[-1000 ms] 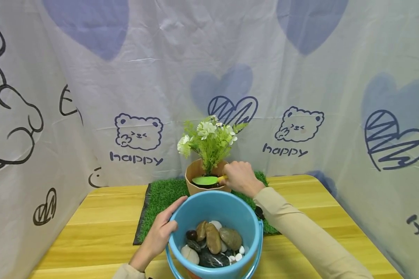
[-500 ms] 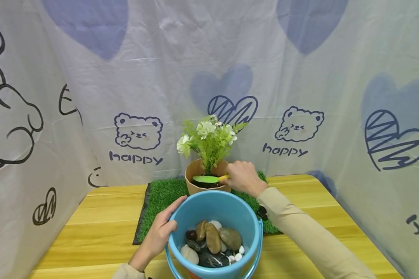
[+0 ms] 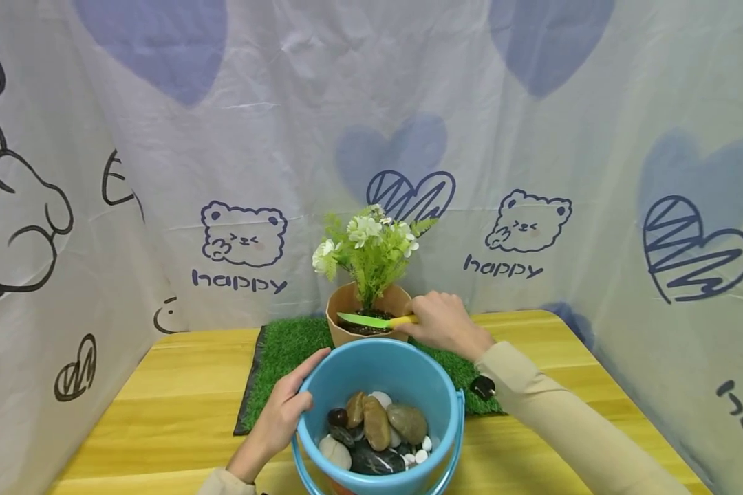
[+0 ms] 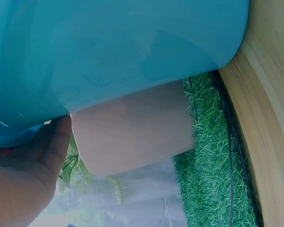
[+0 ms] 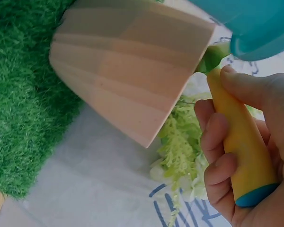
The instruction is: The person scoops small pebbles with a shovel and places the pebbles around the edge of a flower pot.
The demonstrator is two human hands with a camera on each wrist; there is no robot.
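Note:
My right hand [image 3: 441,323] grips the yellow handle of a small garden trowel [image 3: 365,320], fingers wrapped round it and thumb along its top. The trowel's green blade reaches left over the dark soil in a peach-coloured flowerpot [image 5: 128,71]. White flowers with ferny leaves [image 3: 371,247] stand upright in that pot. At the near side, a light-blue bucket [image 3: 378,364] holds several stones, brown, black and white. My left hand [image 3: 280,414] holds its left rim, thumb at the edge and fingers along the outer wall. The bucket partly hides the pot's front.
Under the pot lies a green artificial-grass mat [image 3: 285,350] on a yellow wooden table [image 3: 179,399]. A small black object [image 3: 483,386] is by my right sleeve. Behind, a white printed curtain [image 3: 309,151] closes off the back and sides.
My right hand has shifted right, drawing the trowel with it, and the blade now slopes with its tip raised at the left. My left hand and the bucket stay put.

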